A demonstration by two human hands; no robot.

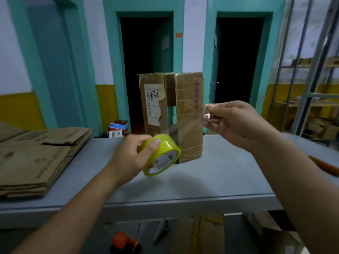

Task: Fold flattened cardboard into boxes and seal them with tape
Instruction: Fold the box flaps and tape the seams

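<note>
A person's left grip [132,154] curls round a yellow tape roll [161,156] while the right grip [231,121] pinches its free end [207,117], the folded cardboard box [189,114] just beyond both grips on the counter [220,180] apparently unsealed, flattened cardboard [36,158] stacked leftward, unfolded.

A grey table [220,180] spreads beneath the left hand [132,154] and right hand [233,121]. Right of the right hand an orange-brown rod [324,166] lies at the table's edge, and a metal rack [310,88] stands beyond it. Past the left hand, stacked bowls [118,127] sit before a dark doorway [143,61]. Nearer than both hands, below the table, lies an orange and black object [124,242].
</note>
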